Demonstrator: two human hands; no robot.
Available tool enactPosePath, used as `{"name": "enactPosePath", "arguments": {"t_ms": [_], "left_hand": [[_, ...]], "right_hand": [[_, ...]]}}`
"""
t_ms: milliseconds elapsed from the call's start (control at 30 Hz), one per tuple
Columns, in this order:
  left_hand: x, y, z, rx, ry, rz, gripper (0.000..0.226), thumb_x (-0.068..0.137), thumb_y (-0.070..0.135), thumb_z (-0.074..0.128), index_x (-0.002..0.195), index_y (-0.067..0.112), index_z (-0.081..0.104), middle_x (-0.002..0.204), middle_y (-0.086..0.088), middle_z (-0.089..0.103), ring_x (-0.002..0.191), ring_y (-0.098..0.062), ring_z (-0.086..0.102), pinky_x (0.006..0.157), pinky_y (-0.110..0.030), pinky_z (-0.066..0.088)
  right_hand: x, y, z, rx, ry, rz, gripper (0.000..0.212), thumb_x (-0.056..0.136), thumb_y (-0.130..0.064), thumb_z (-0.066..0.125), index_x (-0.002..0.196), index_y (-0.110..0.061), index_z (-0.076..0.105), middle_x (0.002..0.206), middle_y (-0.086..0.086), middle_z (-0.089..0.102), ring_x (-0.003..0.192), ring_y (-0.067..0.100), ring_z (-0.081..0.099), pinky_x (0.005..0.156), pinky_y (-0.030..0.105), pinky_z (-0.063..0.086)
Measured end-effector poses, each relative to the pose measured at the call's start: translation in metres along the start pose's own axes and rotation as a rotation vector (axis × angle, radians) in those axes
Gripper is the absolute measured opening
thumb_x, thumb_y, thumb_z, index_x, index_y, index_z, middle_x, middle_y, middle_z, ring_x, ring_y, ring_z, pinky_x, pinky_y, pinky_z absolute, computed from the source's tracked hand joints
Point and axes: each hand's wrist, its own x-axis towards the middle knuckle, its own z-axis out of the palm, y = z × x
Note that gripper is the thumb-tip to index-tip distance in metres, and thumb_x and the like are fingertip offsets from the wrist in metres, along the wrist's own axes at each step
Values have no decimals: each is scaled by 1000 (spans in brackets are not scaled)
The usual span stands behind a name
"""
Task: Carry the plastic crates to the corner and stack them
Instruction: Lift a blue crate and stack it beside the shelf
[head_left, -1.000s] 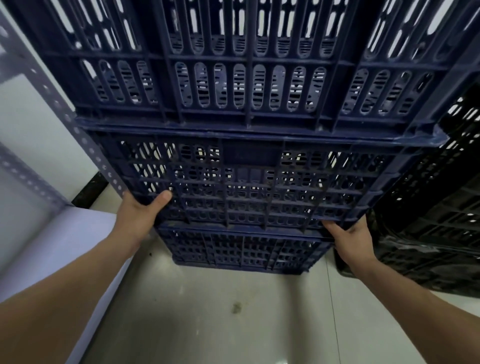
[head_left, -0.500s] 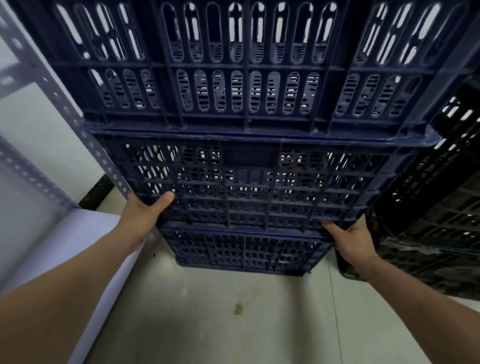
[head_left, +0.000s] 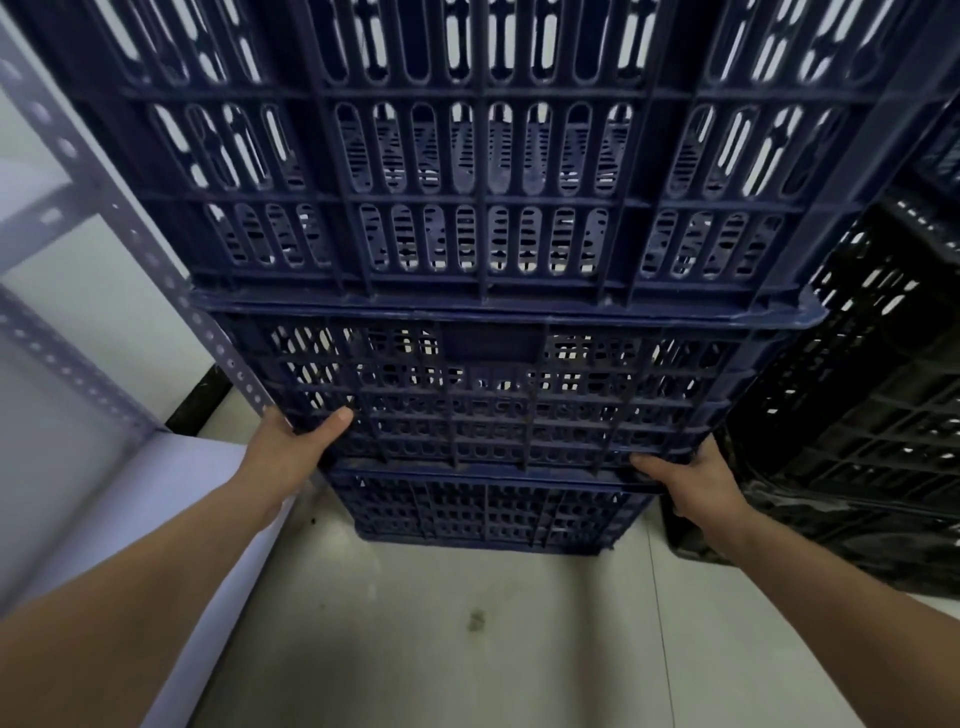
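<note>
Navy plastic crates (head_left: 483, 306) stood stacked on the floor (head_left: 467, 649) between a perforated rack post (head_left: 156, 260) and black crates (head_left: 857, 415), the left hand (head_left: 291, 447) and right hand (head_left: 696, 483), well apart, each clamped on a lower corner of the middle crate (head_left: 493, 395). Lifted unevenly, the big top crate (head_left: 483, 171) could slide off, or the left corner could snag the post.

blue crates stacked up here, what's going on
A person is handling a stack of three dark blue plastic crates. The left hand and the right hand grip the lower corners of the middle crate, which carries the top crate and sits over the bottom crate on the floor. Whether it is lifted clear cannot be told. To the right stand black crates, to the left a grey shelf rack.
</note>
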Motion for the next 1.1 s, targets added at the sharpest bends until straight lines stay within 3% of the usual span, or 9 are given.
{"name": "enactPosePath", "arguments": {"t_ms": [67, 200, 367, 500, 633, 767, 867, 933, 1100], "left_hand": [[-7, 12, -5, 15, 6, 11, 70, 82, 44, 78, 143, 22, 51, 136, 5, 62, 119, -18, 59, 105, -38, 45], [-26, 49, -14, 2, 32, -5, 70, 88, 35, 75, 148, 19, 41, 137, 7, 55, 121, -15, 53, 113, -40, 41], [-51, 111, -33, 52, 96, 3, 61, 95, 23, 69, 148, 20, 39, 132, 10, 45, 128, -15, 45, 105, -32, 37], [-62, 160, -57, 52, 117, -42, 79, 92, 35, 72, 157, 22, 29, 155, -2, 43, 141, -27, 43, 114, -47, 39], [-72, 213, -77, 62, 98, -68, 82, 89, 47, 72, 156, 29, 28, 153, -4, 47, 140, -29, 46, 113, -56, 40], [-84, 265, -91, 66, 77, -71, 87, 88, 53, 70, 158, 33, 23, 160, -2, 37, 145, -26, 38, 113, -60, 38], [-91, 296, -97, 29, 63, -56, 85, 92, 43, 70, 160, 26, 21, 161, -1, 35, 147, -21, 34, 116, -56, 36], [-94, 316, -104, 7, 61, -67, 87, 91, 41, 72, 160, 23, 23, 160, -3, 37, 146, -22, 36, 117, -53, 35], [-108, 361, -127, 53, 18, -74, 107, 60, 75, 77, 150, 33, 36, 150, -3, 51, 135, -27, 52, 109, -59, 44]], "right_hand": [[-7, -10, -4, 24, 20, 39, 59, 84, -9, 85, 132, -17, 51, 118, 0, 69, 99, 16, 65, 86, 39, 51], [-33, -37, -12, -16, 61, 68, 70, 78, -3, 87, 135, -22, 51, 122, 1, 68, 113, 28, 66, 104, 51, 52], [-74, -100, -23, -26, 51, 42, 71, 84, -6, 83, 140, -28, 46, 124, -2, 64, 113, 27, 62, 99, 46, 50], [-100, -154, -33, -50, 70, 35, 77, 85, -9, 83, 146, -27, 41, 125, -3, 62, 113, 27, 61, 99, 50, 52], [-118, -206, -47, -50, 99, 62, 78, 85, -13, 82, 150, -27, 41, 131, -1, 60, 123, 32, 58, 107, 56, 48], [-142, -257, -57, -32, 66, 87, 100, 76, -22, 88, 156, -34, 31, 134, -5, 59, 124, 27, 59, 111, 56, 46], [-157, -294, -62, -52, 67, 74, 85, 80, -14, 86, 147, -38, 40, 121, -16, 62, 121, 24, 59, 111, 55, 46], [-169, -317, -63, -59, 54, 69, 75, 81, -14, 85, 137, -41, 43, 125, -11, 64, 120, 24, 61, 109, 57, 47], [-194, -366, -73, -59, 70, 87, 82, 81, -19, 84, 148, -36, 40, 137, -2, 61, 121, 28, 60, 108, 60, 47]]}}
